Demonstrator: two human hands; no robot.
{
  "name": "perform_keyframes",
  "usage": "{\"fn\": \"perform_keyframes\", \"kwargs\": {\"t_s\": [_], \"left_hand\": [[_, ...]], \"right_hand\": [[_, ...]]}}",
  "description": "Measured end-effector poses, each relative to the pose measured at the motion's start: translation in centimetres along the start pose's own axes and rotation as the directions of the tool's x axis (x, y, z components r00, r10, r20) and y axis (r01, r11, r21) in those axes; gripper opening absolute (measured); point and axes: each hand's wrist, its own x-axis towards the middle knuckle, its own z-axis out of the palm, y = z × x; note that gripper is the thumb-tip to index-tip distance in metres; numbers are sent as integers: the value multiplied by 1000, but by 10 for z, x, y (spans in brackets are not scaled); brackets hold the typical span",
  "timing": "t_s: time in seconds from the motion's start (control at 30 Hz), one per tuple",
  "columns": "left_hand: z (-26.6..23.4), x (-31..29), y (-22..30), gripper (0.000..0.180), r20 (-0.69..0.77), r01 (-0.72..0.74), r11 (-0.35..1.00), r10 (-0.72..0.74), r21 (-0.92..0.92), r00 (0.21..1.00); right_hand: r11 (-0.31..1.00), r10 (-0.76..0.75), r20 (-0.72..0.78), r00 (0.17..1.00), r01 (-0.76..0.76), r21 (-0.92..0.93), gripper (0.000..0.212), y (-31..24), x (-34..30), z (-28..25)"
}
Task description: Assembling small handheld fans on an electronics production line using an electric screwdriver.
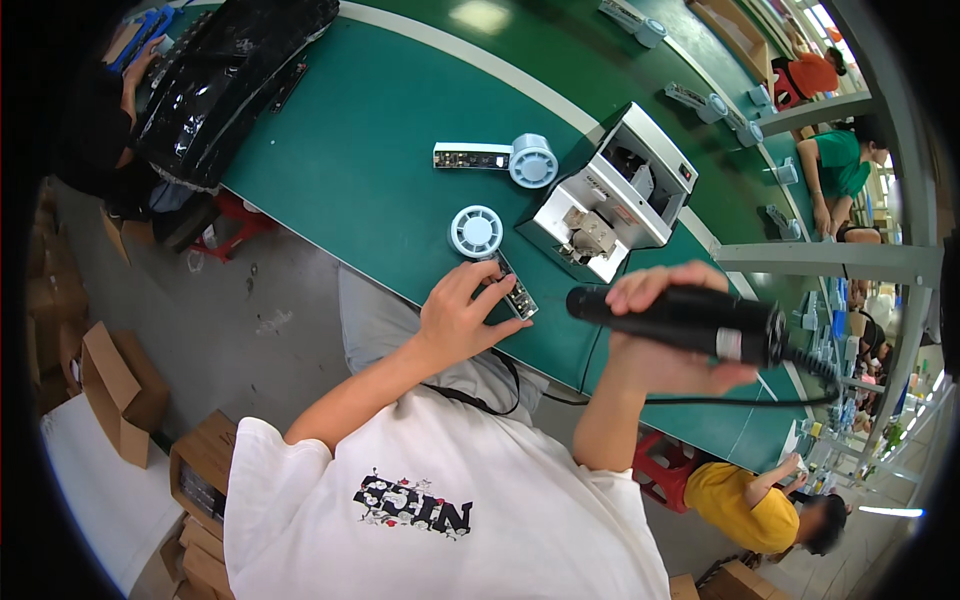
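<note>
The light-blue handheld fan (475, 231) lay on the green worktable (370, 140), its round slotted head up and its open handle running toward five o'clock. At the fan's seven o'clock, the left hand (460, 312) pinched that handle between thumb and fingers. The right hand (655, 370), between three and four o'clock, was wrapped around a black power screwdriver (690, 325), its nose pointing back toward nine o'clock. That nose stood near the handle; whether a thin bit touched it could not be told.

As for progress, the circuit board (517, 292) appeared already seated in the handle, while no cover lay over it. Closing the handle therefore seemed left to do; whether any screws were in was too small to tell.

At twelve o'clock, apart from the first, lay a second fan (534, 160), its handle pointing to nine o'clock and its board likewise exposed, so it looked no further along. At two o'clock stood a silver-and-black machine (625, 195), with more fans (712, 107) on the surface beyond. A shiny black plastic bag (220, 95) lay toward ten o'clock, and a co-worker in yellow (745, 508) sat between four and five.
</note>
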Motion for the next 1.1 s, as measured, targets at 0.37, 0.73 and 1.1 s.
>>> {"fn": "perform_keyframes", "kwargs": {"t_s": [0.37,0.73,1.1], "left_hand": [[1,1,-2,50,17,-16,1000,16,-14,1000],[1,0,-2,49,4,-14,1000,14,-7,1000],[-2,-2,-2,49,22,-28,1000,28,10,999]], "right_hand": [[988,-9,-15,1000,7,-153,102,1,-38,1],[970,-14,-17,1000,9,-241,101,13,-42,2],[993,-25,36,999,28,-113,107,21,-52,2]]}}
